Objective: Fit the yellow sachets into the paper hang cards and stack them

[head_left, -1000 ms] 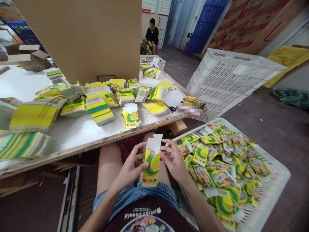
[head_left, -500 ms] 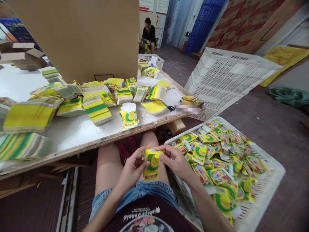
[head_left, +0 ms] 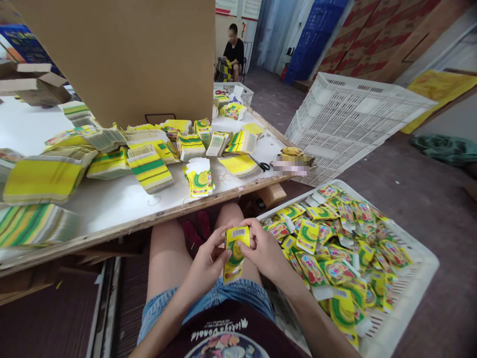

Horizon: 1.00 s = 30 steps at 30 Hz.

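Note:
Above my lap, a small yellow and green printed box (head_left: 234,253) is held upright between both hands, its barcode end facing up toward me. My left hand (head_left: 210,258) grips its left side, thumb on the front. My right hand (head_left: 263,248) pinches the upper right corner, with the thumb across the front face. The box's far side is hidden. To my right, a white plastic crate (head_left: 413,298) holds many similar small boxes (head_left: 341,271). On the table edge ahead lies a small pile of flat cartons (head_left: 199,178).
Bundles of flat cartons (head_left: 149,169) lie along the white table (head_left: 108,199). Black scissors (head_left: 264,166) and bananas (head_left: 292,153) lie near its right corner. A large cardboard box (head_left: 149,54) stands behind. Stacked white crates (head_left: 335,124) lean at right. A person (head_left: 234,52) sits far back.
My right hand has shifted to the box's top corner, its thumb now on the front. The box has tilted so its barcode panel shows more fully. The distant person's head is raised.

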Each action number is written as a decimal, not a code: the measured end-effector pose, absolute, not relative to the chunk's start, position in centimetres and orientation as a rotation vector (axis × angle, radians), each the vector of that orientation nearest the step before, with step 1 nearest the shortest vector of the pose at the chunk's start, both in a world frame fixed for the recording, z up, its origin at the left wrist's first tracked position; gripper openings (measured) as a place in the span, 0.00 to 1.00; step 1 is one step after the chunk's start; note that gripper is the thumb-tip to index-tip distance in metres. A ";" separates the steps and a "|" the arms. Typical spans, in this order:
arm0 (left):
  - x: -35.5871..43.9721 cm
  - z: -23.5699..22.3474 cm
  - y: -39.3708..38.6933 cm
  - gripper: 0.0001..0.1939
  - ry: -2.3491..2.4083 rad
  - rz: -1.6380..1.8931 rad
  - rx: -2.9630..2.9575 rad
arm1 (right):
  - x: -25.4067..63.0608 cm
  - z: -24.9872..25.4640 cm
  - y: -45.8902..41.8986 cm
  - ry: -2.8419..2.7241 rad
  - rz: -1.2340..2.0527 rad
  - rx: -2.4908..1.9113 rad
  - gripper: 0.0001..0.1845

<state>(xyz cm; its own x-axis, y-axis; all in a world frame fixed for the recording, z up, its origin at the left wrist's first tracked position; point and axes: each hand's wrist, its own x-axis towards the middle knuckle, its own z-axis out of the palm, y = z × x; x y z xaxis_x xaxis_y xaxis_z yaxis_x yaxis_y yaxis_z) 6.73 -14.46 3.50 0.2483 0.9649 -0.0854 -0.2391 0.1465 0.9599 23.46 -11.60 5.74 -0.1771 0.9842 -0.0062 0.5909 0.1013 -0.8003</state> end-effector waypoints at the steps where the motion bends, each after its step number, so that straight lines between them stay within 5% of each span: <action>1: 6.8 3.4 -14.5 0.26 0.911 1.067 1.048 | 23.3 5.6 -11.6 -1.837 0.891 -1.555 0.17; 17: 7.3 2.2 -13.5 0.24 0.819 1.022 0.957 | 25.2 4.0 -12.7 -1.282 1.319 -1.144 0.09; 30: 9.5 0.4 -13.5 0.25 0.717 0.896 0.960 | 26.8 2.9 -15.0 -1.258 1.206 -1.320 0.13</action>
